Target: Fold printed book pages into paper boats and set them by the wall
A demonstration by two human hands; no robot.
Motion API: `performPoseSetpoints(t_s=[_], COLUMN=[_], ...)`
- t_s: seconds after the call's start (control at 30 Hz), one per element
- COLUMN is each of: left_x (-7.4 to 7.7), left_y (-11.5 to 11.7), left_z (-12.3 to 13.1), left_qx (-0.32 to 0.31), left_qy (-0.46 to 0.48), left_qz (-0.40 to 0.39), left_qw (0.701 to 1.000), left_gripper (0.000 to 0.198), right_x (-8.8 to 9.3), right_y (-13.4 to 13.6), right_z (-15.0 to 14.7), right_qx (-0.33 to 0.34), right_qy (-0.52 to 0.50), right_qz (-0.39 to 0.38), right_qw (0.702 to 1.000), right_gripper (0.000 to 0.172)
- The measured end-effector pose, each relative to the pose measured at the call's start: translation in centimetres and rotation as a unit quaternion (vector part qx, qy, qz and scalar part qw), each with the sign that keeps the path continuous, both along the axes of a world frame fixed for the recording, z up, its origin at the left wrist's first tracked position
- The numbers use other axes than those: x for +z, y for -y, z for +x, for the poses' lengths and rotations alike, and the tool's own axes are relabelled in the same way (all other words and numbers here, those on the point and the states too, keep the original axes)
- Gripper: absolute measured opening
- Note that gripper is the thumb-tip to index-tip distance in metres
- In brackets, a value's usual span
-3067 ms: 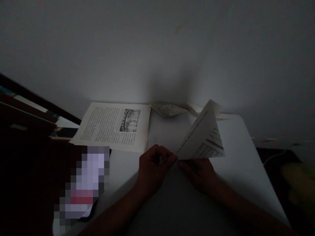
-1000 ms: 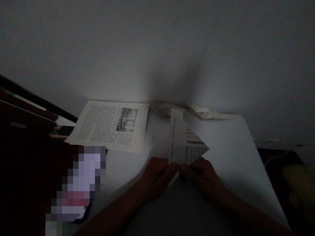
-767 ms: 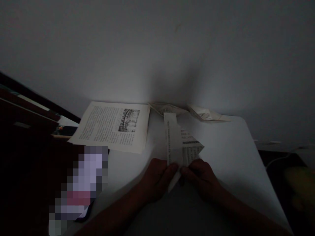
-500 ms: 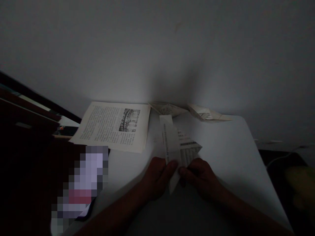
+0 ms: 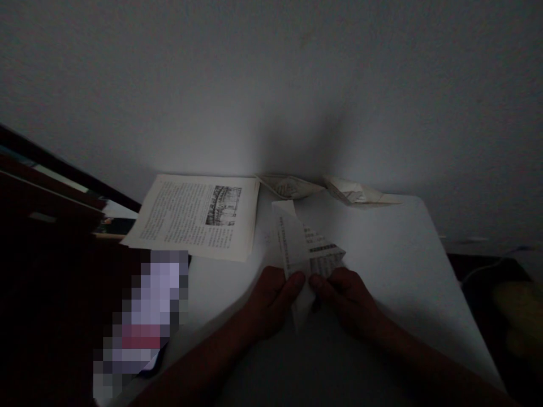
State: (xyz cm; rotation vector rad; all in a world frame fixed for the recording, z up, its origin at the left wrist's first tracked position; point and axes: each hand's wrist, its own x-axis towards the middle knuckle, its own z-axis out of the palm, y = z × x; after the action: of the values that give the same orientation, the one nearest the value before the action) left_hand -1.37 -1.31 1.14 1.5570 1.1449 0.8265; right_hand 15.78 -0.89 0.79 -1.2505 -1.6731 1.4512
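Observation:
Between my two hands is a folded sheet of printed paper (image 5: 293, 237), with a long strip on its left and a pointed flap on its right. My left hand (image 5: 274, 299) pinches the strip's lower part, thumb on top. Closed on the lower edge of the pointed side is my right hand (image 5: 341, 297), its thumb close to the left one. Fingers beneath the paper are hidden. Behind it, against the wall, lie two folded paper boats, a left one (image 5: 292, 186) and a right one (image 5: 358, 193).
A stack of printed pages (image 5: 190, 217) with a picture lies at the table's back left. A phone (image 5: 150, 316), its screen blurred out, rests at the left edge of the white table (image 5: 382, 243). The wall (image 5: 271, 85) rises directly behind.
The folded paper has tilted slightly, its top shifting a little left. My thumbs are slightly farther apart, and both hands keep their hold.

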Motion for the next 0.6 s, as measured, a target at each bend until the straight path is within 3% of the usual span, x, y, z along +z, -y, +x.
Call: performPoseSetpoints(t_s=[0.1,0.2,0.3,0.4,0.6], left_x=[-0.10,-0.28,-0.35,-0.21,0.40], left_y=[0.05,0.15,0.13,-0.03,-0.21], left_z=[-0.12,-0.19,-0.17,-0.08,-0.24], left_qx=[0.022,0.071,0.038,-0.009,-0.018], left_qy=[0.031,-0.002,0.000,0.082,0.124], left_qz=[-0.043,-0.088,-0.075,-0.055,-0.116], left_qw=[0.998,0.994,0.996,0.995,0.985], left_gripper=[0.045,0.045,0.045,0.041,0.039], right_x=[0.04,-0.01,-0.25,-0.56,-0.18], right_y=[0.03,0.08,0.08,0.03,-0.15], right_z=[-0.05,-0.12,-0.18,-0.20,-0.10], right_qx=[0.030,0.026,-0.008,-0.011,-0.028], right_qy=[0.001,-0.021,-0.043,-0.051,-0.117], right_qz=[-0.003,-0.020,-0.051,-0.060,-0.059], right_qw=[1.000,0.999,0.998,0.997,0.991], right_gripper=[0.046,0.039,0.037,0.037,0.029])
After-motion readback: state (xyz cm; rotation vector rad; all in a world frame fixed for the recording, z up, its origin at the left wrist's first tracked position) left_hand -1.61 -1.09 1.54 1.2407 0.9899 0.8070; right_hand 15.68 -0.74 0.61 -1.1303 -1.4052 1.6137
